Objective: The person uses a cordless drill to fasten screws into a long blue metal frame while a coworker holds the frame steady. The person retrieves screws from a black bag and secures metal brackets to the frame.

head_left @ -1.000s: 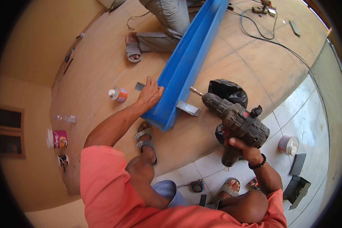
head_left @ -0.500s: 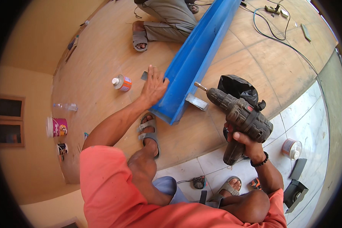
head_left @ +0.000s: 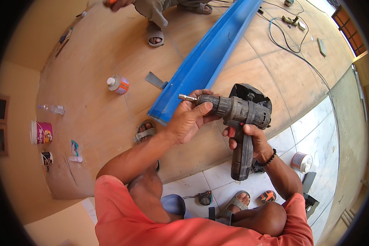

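Tiled floor [head_left: 254,76] carries blue channel [head_left: 201,61]. Black drill [head_left: 253,114] held above floor, near channel's closest end; right grip [head_left: 256,141] clamped on its handle [head_left: 242,158], left grip [head_left: 188,121] clasped around chuck [head_left: 221,105].

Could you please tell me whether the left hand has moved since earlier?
Yes: against the orange-labelled can, the left hand has moved right and lower in the view, onto the drill.

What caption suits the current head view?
Left hand at the chuck of a drill, right hand gripping its handle, near a blue channel.
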Demonstrator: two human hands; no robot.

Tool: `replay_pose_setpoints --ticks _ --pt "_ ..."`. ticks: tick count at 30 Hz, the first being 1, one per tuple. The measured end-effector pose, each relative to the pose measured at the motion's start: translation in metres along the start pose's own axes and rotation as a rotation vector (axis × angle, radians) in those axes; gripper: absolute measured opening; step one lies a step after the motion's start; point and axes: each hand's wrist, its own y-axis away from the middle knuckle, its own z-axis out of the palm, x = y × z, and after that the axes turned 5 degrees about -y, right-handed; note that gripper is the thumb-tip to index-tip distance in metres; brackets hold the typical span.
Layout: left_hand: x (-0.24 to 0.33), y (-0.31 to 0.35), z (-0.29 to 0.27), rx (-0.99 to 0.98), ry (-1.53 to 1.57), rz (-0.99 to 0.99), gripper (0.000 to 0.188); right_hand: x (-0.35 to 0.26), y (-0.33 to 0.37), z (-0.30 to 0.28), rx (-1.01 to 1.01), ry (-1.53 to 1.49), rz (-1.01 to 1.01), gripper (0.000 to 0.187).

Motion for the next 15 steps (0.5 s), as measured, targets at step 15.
replay_pose_setpoints --ticks 15 --pt "-0.009 -0.005 -0.019 0.217 0.089 0.145 0.041 -0.014 -0.04 0.027 0.339 0.446 -0.244 0.031"
